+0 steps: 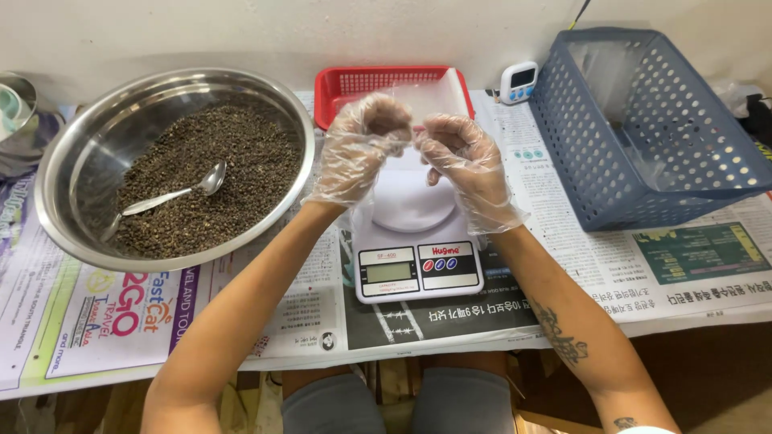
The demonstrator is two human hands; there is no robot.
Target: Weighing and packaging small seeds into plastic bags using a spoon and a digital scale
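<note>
My left hand point(363, 145) and my right hand point(465, 165), both in clear plastic gloves, are raised above a white digital kitchen scale point(416, 249). Together they pinch a small clear plastic bag point(418, 108) by its top edge, and the bag hangs between them over the scale's round platform. To the left stands a large steel bowl point(76, 153) holding dark dried leaves or grains point(209, 173), with a metal spoon point(173, 193) lying in them.
A red plastic tray point(338, 84) sits behind the scale against the wall. A blue perforated basket point(643, 128) stands tilted at the right, with a small white timer point(519, 82) beside it. Newspaper point(683, 257) covers the table. A metal container point(18, 112) is at far left.
</note>
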